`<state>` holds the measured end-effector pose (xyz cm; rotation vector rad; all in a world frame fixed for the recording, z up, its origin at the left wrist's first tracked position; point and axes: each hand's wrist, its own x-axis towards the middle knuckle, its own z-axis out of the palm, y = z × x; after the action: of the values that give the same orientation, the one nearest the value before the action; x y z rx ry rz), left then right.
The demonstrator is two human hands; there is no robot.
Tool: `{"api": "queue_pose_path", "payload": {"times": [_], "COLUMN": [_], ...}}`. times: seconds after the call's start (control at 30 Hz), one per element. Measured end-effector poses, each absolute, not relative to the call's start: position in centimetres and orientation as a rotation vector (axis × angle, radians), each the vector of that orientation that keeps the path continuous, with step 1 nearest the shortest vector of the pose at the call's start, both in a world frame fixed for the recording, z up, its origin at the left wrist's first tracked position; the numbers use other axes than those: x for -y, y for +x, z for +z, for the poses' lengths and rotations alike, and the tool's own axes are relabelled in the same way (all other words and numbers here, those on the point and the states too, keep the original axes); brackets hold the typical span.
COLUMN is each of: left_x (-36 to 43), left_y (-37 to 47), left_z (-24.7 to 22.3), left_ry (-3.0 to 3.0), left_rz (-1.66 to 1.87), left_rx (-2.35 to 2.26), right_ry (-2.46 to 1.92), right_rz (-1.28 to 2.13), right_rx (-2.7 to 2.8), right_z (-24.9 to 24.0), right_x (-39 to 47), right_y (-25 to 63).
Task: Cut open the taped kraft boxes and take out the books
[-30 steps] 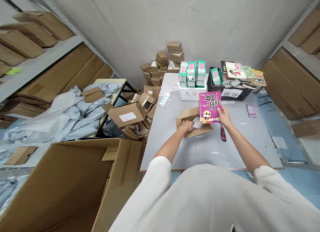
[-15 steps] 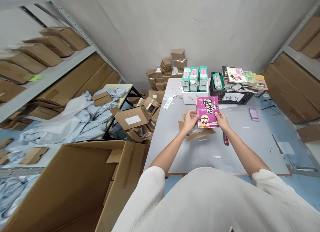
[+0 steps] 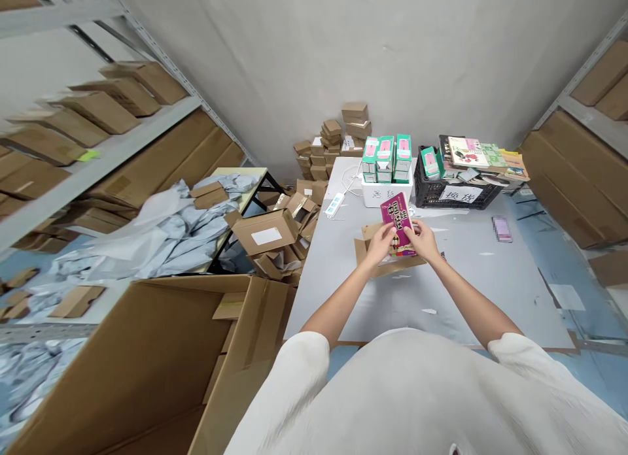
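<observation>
Head view shows the left hand (image 3: 380,245) and right hand (image 3: 422,238) pinching the tilted purple Chinese-titled book (image 3: 398,218) between thumbs and fingers, with the open cardboard carton (image 3: 400,266) at its six o'clock, the white bin (image 3: 373,196) at eleven and the black plastic crate (image 3: 432,193) at two.

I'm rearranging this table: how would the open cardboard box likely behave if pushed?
The open cardboard box would probably slide readily, as the tabletop looks smooth. Its thin, splayed flaps may bend under pressure. It looks low and broad, so tipping seems unlikely, though the purple book hides part of it.
</observation>
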<state>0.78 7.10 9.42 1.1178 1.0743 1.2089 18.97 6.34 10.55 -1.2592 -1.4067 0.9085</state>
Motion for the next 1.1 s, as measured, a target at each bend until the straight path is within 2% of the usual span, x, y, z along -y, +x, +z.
{"api": "queue_pose_path", "payload": {"times": [0.13, 0.23, 0.47, 0.67, 0.8, 0.9, 1.03, 1.1], "left_x": [-7.3, -7.7, -8.5, -9.3, -9.7, -9.9, -9.8, -9.5], "left_y": [1.4, 0.8, -1.4, -2.2, -2.2, -2.2, -2.1, -1.7], "left_z": [10.7, 10.7, 9.5, 9.3, 9.1, 9.2, 9.9, 10.5], "left_ry": [0.927, 0.854, 0.777, 0.787, 0.813, 0.834, 0.926, 1.037], "left_rz": [1.257, 1.324, 1.312, 1.233, 1.177, 1.199, 1.422, 1.434], "left_rx": [-0.909, -0.956, -0.931, -0.924, -0.961, -1.043, -1.349, -1.315], "right_ry": [-1.217, -1.174, -1.295, -1.273, -1.231, -1.180, -1.132, -1.133], "right_rz": [0.607, 0.545, 0.652, 1.191, 1.383, 1.391, 1.295, 1.249], "right_rx": [1.758, 1.907, 1.651, 1.322, 1.109, 1.077, 1.100, 1.116], "right_z": [11.0, 10.1, 8.6, 9.4, 10.0, 10.6, 11.5, 11.9], "right_x": [-5.5, -5.4, -7.4, -8.3, -8.1, -7.9, -8.0, -7.9], "right_y": [17.2, 17.0, 19.7, 20.5, 20.0, 19.8, 19.4, 19.0]}}
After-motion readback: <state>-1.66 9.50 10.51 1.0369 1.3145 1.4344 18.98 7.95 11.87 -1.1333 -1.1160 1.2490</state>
